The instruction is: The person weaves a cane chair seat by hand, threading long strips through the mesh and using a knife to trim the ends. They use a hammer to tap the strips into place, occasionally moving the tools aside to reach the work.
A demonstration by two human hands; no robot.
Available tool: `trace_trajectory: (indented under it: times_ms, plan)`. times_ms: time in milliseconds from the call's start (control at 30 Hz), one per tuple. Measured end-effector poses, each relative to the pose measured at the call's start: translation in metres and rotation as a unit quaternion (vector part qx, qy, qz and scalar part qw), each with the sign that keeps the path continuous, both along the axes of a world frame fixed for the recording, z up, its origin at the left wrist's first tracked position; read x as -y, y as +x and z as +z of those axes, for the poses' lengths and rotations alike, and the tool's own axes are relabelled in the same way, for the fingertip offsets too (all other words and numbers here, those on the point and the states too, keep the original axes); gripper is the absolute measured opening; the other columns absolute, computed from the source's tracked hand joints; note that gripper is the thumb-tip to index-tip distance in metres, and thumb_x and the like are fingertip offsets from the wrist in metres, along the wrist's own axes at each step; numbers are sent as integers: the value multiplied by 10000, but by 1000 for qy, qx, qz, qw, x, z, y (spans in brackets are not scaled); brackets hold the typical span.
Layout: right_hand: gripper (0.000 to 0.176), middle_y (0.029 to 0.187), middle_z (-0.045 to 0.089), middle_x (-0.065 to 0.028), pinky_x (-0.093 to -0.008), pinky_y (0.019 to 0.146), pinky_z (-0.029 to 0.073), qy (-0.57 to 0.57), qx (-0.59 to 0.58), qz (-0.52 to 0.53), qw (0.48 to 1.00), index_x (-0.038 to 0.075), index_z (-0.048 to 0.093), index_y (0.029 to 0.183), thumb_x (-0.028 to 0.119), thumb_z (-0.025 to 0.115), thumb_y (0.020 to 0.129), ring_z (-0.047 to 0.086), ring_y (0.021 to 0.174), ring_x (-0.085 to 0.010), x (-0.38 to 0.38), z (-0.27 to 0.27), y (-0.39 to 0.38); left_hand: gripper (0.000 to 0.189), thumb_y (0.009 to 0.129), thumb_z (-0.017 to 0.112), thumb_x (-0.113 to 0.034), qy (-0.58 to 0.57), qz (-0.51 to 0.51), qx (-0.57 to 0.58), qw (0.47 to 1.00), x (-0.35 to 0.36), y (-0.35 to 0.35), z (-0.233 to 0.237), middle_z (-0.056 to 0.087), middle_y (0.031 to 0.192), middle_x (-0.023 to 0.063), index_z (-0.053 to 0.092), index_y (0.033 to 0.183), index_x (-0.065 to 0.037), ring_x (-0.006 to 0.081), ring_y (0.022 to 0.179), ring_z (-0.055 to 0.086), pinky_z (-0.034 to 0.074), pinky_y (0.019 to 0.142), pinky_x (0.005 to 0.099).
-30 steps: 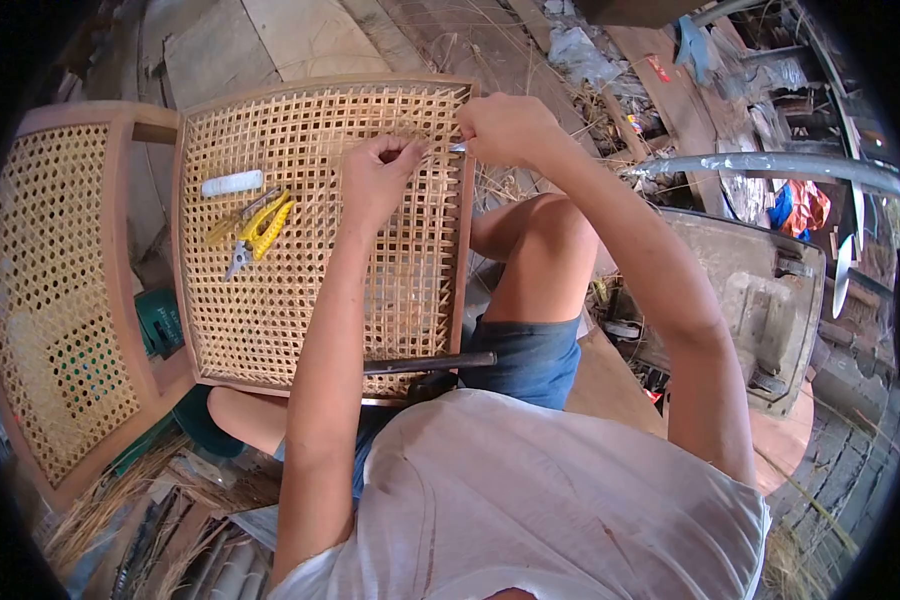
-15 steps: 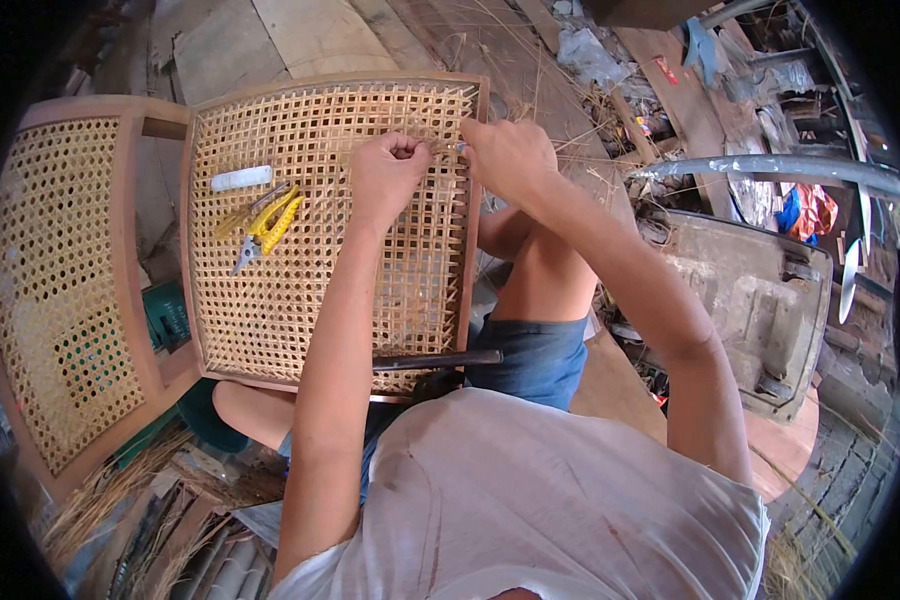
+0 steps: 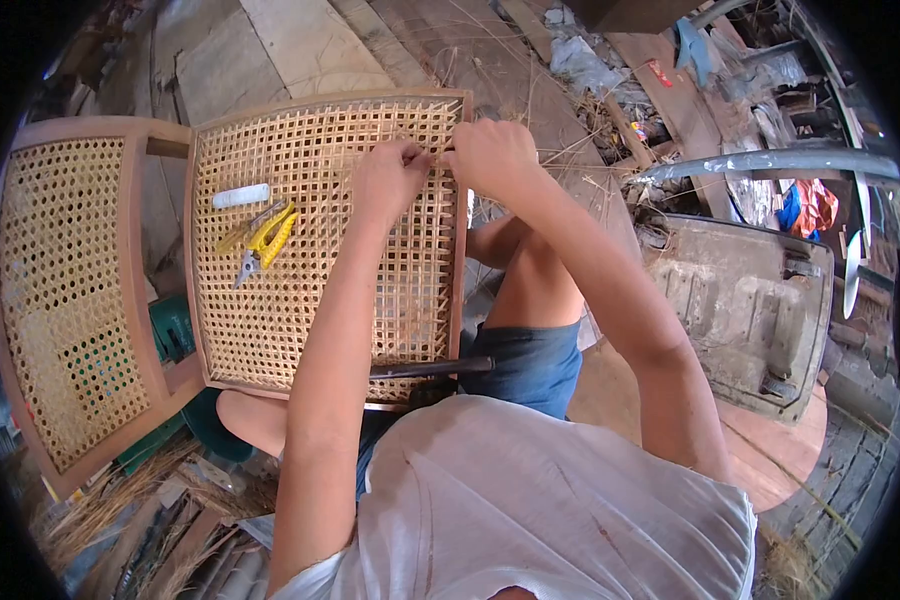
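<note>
A woven cane panel in a wooden frame (image 3: 460, 230) lies across the person's lap. Over its upper right part, my left hand (image 3: 390, 180) has its fingers pinched together close to the weave; whatever they hold is too small to make out. My right hand (image 3: 492, 158) is closed at the frame's right edge, its fingertips near those of my left hand, and what it grips is hidden. Yellow-handled pliers (image 3: 269, 238) and a white cylindrical piece (image 3: 241, 195) rest on the left part of the panel. A dark rod (image 3: 430, 368) lies across the lower right edge.
A second cane panel (image 3: 70, 230) joins the frame at the left. Green plastic items (image 3: 173, 328) show beneath. At the right are a grey pipe (image 3: 770, 162), a dusty moulded panel (image 3: 735, 300) and a round wooden board (image 3: 790, 455).
My right hand has moved slightly left, nearer to my left hand. The panel sits a little lower in view, with its right edge further left.
</note>
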State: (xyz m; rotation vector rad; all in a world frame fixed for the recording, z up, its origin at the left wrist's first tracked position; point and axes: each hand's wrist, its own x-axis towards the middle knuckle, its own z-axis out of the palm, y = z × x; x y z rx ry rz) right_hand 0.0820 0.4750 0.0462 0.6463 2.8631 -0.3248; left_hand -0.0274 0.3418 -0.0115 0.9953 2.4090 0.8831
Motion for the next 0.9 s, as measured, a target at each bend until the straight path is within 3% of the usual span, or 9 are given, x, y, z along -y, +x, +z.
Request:
trace_trajectory:
  times_ms: [267,333,400,500,533,633,700,833,900]
  plan:
    - [350,854,756,-185,-430,732,593,88,-1,18,996,44,764,894,393,734,879,755,843,-338,-51,16,4,167,838,783,-126,99,73,48,991,13,28,5,758,921,177,787,980,-39,341,844,724,565,787,419]
    - [382,817,755,-158,-397,700,586,97,-21,-18,995,44,761,880,426,740,885,758,792,-290,-70,9,23,141,836,753,-88,207,69,-68,973,14,38,-17,735,912,151,782,968,-49,342,868,687,549,798,424]
    - [424,754,722,-67,-309,644,537,-232,-112,-152,954,34,751,893,458,760,897,690,709,-149,-80,-23,32,125,847,749,-87,204,77,-111,970,12,43,-28,734,937,148,781,962,-51,335,891,685,544,816,407]
    - [417,703,665,-5,-251,609,484,-512,-106,-233,820,20,751,948,436,771,921,594,663,-68,-45,-42,52,113,861,727,-77,186,99,-183,960,9,49,-33,704,930,130,741,972,-59,332,896,661,531,824,418]
    - [417,703,665,-5,-251,609,484,-521,-90,-209,823,20,751,948,436,771,921,594,663,-68,-33,-43,46,130,858,727,-80,194,88,-197,957,8,50,-34,686,927,123,722,986,-57,329,891,648,528,813,431]
    - [385,810,743,-116,-319,668,531,-472,-228,-158,837,-11,768,1055,324,823,875,675,727,-157,4,-56,30,169,846,726,-77,197,62,-213,955,15,48,-33,647,926,116,691,1011,-62,322,910,624,522,810,445]
    - [339,824,751,-117,-355,664,537,-283,-305,-118,902,-16,758,1034,282,820,886,686,730,-166,0,-64,23,159,831,733,-78,197,75,-199,957,14,49,-36,642,929,115,691,984,-68,316,932,619,524,823,429]
    - [286,834,752,-127,-369,678,545,-295,-281,-93,909,1,755,1028,266,778,925,708,735,-211,-7,-75,17,163,819,743,-89,194,86,-223,951,14,48,-39,631,924,111,687,971,-69,313,923,617,527,831,414]
    - [206,909,750,-145,-394,700,564,-181,-289,-49,939,43,744,1042,232,727,960,733,797,-289,-10,-78,13,173,809,748,-97,200,83,-228,949,14,50,-40,622,923,104,689,970,-71,304,915,615,530,829,410]
